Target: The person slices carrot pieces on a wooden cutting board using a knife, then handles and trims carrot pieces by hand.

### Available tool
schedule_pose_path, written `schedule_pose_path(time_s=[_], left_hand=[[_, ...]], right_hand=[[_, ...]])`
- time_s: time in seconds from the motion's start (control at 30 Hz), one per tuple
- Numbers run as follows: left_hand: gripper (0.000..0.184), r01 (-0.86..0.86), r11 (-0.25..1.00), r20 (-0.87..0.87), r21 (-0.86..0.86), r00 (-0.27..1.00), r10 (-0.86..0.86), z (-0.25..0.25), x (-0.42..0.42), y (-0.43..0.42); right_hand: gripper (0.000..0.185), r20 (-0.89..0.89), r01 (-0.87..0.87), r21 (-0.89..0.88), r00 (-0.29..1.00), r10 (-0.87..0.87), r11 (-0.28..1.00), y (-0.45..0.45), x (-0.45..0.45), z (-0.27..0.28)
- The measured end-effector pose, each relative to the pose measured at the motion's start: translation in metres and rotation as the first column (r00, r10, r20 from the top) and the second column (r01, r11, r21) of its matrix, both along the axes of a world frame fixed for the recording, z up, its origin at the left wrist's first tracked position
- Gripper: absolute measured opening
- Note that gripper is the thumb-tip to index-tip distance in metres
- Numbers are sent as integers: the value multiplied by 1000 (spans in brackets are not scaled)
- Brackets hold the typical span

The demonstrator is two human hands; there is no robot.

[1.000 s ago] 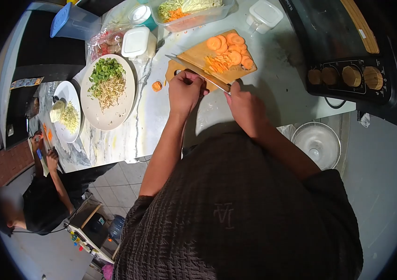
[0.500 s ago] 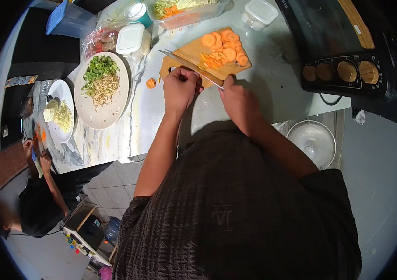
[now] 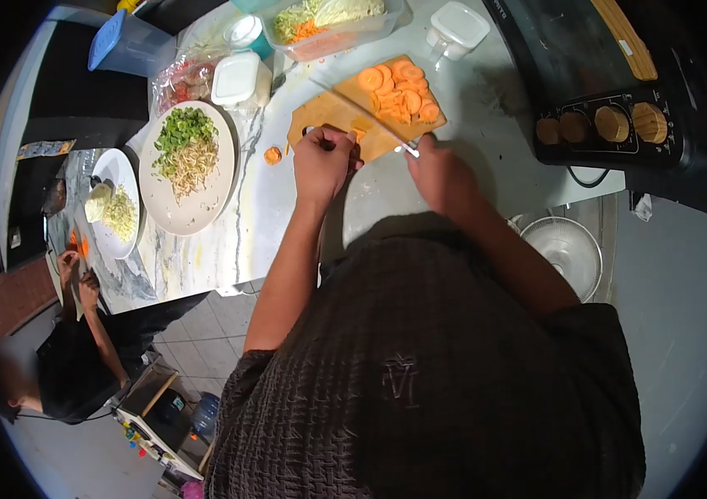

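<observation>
- Right hand (image 3: 445,179) of mine is closed around the handle of the knife (image 3: 363,113), thumb side toward the blade; that grip seems meant to steer the long edge, which slants over the board (image 3: 317,109) toward its far left.
- My left hand (image 3: 320,170) is curled at the near edge of the board, fingertips drawn together beside a small carrot piece (image 3: 357,133). I can't tell whether they pinch it. Tucked in like that, they sit to the near side of the blade, which I take to be for safety.
- Round carrot slices (image 3: 370,79) overlap at the board's far right, with a loose cluster of cut carrot (image 3: 391,106) beside them. Grouped there, beyond the knife, they look kept out of my fingers' way.
- Off the board's left end, a carrot stub (image 3: 272,155) rests on the counter (image 3: 258,204), apart from the cut pieces, perhaps set aside as a leftover.
- Farther left, greens (image 3: 183,129) and sprouts (image 3: 184,170) share a large plate (image 3: 154,195). They lie side by side, probably so each can be picked up separately.
</observation>
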State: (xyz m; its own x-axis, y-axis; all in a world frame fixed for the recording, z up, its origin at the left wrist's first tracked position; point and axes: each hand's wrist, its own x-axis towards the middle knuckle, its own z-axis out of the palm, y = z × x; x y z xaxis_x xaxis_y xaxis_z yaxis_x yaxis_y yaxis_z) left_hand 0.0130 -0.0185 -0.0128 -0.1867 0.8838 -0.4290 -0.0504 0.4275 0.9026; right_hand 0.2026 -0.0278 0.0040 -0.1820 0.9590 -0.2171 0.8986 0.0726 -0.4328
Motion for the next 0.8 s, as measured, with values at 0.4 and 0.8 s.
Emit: schedule_pose_path(time_s=[0.4, 0.8], left_hand=[[18, -16, 998, 41, -62, 999, 18, 5, 0, -1], [11, 26, 1000, -435, 0, 900, -23, 13, -9, -12]], right_hand=[[31, 18, -10, -5, 1000, 10, 1000, -6, 0, 1], [32, 3, -65, 357, 998, 69, 932, -4, 10, 4]])
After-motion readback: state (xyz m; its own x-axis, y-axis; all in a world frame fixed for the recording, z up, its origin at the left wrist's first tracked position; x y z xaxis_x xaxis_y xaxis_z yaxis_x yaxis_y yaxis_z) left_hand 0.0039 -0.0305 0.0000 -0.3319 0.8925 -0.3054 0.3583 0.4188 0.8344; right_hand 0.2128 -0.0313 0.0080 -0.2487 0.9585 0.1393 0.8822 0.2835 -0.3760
